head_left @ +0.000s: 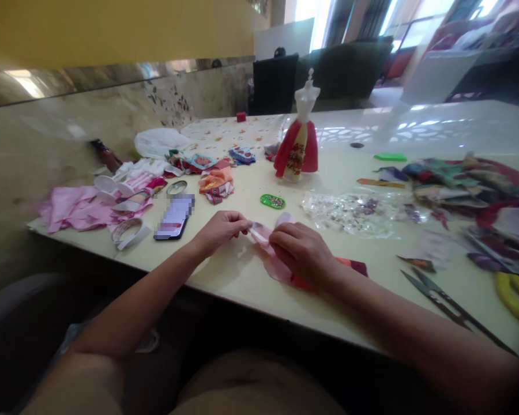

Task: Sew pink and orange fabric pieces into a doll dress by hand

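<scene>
Near the table's front edge, my left hand (225, 229) pinches the narrow end of a pale pink piece of fabric (273, 266). My right hand (300, 248) is closed on the same fabric a little to the right, its fingertips curled down over it. Red and dark maroon cloth (351, 266) shows under and beside my right wrist. Just beyond the hands lies a green oval pin case (273, 201). Farther back stands a small white dress form (307, 101) in a red and cream skirt (300, 151).
Scissors with yellow handles (441, 297) lie at the right, below fabric scraps (467, 178). A clear bag of beads (354, 214) is beyond my right hand. To the left are a phone (174, 217), a tape roll (127, 231) and pink cloth (75, 207).
</scene>
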`<state>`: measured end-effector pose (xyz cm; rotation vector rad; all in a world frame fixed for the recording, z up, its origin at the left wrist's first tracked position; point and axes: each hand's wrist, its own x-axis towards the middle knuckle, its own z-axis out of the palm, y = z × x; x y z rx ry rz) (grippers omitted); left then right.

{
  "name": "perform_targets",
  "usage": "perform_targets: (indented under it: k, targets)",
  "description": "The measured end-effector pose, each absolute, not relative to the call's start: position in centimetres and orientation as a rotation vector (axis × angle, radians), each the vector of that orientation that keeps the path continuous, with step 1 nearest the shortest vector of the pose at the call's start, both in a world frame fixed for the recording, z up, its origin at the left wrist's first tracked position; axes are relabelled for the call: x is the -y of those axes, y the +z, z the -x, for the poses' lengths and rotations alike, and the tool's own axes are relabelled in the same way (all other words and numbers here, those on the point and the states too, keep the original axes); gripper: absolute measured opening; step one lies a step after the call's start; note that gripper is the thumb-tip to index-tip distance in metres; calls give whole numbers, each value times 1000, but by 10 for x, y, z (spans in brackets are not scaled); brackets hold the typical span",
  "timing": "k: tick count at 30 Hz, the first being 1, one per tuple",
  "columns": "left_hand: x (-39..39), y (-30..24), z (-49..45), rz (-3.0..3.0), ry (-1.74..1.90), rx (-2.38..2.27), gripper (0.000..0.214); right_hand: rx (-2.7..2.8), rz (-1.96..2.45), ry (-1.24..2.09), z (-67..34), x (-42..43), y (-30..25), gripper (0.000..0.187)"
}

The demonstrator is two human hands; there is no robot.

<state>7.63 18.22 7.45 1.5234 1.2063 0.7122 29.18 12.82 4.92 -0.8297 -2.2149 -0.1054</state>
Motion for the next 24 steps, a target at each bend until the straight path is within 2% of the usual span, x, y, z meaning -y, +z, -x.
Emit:
perform_targets:
  k: [8,14,24]
  targets:
    - [-192,64,-58,-1810,711,-1444,33,2322,843,45,-294,-130,41,21]
    - [-197,56,-53,-1847,714,-1504,32,2615,803,161,-296,-129,46,22]
    - [-196,46,-60,-2019,698,-1624,29,2679,757,151,-293,-128,48,32]
